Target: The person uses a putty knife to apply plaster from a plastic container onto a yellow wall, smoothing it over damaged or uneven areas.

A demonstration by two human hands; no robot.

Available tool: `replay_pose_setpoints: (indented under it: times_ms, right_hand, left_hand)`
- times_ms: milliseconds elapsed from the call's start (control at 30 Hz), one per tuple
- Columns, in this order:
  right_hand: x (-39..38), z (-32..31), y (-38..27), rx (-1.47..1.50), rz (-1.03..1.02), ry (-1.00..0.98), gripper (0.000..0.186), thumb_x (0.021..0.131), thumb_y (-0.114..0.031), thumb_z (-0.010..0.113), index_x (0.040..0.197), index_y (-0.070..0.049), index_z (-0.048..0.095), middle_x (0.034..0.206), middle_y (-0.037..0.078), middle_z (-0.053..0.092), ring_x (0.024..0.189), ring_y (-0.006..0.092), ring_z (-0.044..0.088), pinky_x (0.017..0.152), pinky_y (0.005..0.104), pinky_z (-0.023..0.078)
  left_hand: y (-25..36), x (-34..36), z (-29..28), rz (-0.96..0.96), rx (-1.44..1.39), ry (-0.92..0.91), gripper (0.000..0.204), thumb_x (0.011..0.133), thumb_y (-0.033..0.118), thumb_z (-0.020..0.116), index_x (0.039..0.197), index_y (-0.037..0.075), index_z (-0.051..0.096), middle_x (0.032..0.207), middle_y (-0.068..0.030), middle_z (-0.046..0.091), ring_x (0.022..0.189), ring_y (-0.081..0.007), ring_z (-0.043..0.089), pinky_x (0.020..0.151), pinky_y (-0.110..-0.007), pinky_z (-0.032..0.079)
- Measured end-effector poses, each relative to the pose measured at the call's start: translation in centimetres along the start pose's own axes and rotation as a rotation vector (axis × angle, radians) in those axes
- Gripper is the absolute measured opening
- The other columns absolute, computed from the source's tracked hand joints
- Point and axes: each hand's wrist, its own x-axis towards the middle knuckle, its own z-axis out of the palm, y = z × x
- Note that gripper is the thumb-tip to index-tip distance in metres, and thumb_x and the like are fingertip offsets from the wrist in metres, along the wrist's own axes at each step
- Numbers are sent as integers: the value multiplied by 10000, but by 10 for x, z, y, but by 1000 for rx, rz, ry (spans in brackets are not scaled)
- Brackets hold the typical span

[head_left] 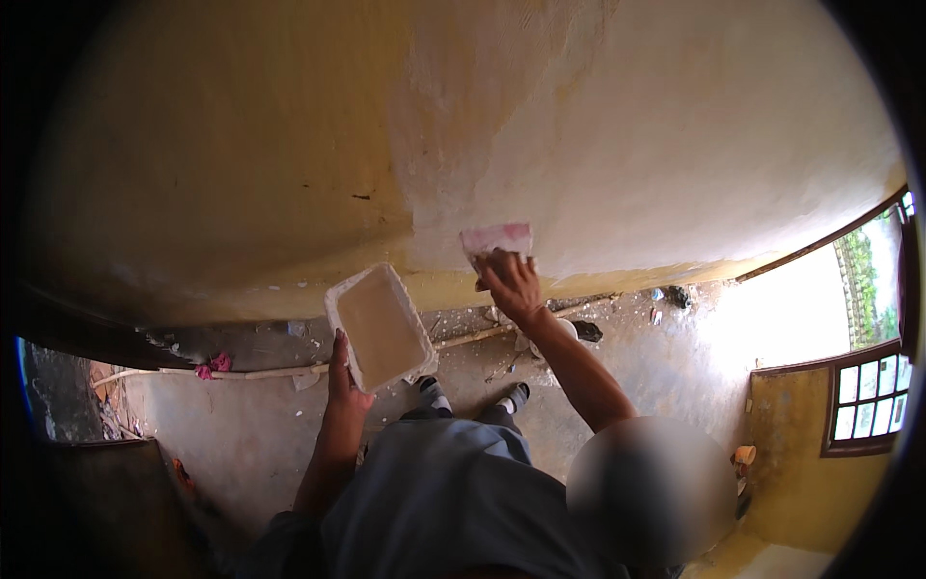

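Observation:
My left hand (345, 379) grips the lower left side of a pale rectangular tub (409, 311) with a crusted rim. Inside lies a smooth beige paste (379, 330). My right hand (514, 288) is closed around a flat, wide scraper (497, 236), whose pinkish blade is smeared with white. The scraper is up at the lower part of the wall (598, 145); whether its edge touches cannot be told. Pale coating covers the wall's right part, while the left part (241, 145) shows bare yellow.
A long pole (280, 372) lies along the floor near the wall's foot, with a pink cloth (213, 365) by it. Dark debris (586, 331) and white spatters dot the concrete floor (222, 410). At right are a bright opening and a barred window (873, 396). A blurred patch hides the lower right.

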Motion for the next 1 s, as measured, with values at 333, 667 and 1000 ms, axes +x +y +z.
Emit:
replay_pose_setpoints:
  times_ms: [333, 667, 1000]
  right_hand:
    - [254, -153, 64, -204, 40, 730, 350, 720, -217, 795, 1039, -168, 662, 958, 66, 585, 806, 246, 585, 682, 382, 476]
    - [-34, 12, 9, 228, 414, -279, 272, 852, -123, 628, 1122, -100, 603, 1090, 96, 583, 1072, 300, 557, 878, 452, 475]
    - [89, -127, -30, 786, 736, -291, 357, 866, -14, 533, 1213, -1, 454, 991, 213, 691, 936, 338, 684, 807, 410, 542]
  left_hand:
    - [-9, 17, 16, 4, 6, -44, 577, 968, 414, 509, 1406, 59, 388, 1356, -127, 507, 1240, -277, 511, 1038, -443, 427]
    - [-22, 40, 26, -29, -69, -78, 638, 879, 380, 666, 1341, 8, 431, 1248, -150, 568, 1150, -285, 570, 997, -442, 462]
    - [-60, 56, 50, -25, 10, -200, 591, 907, 326, 650, 1366, 28, 427, 1223, -102, 578, 1134, -213, 569, 972, -385, 471]
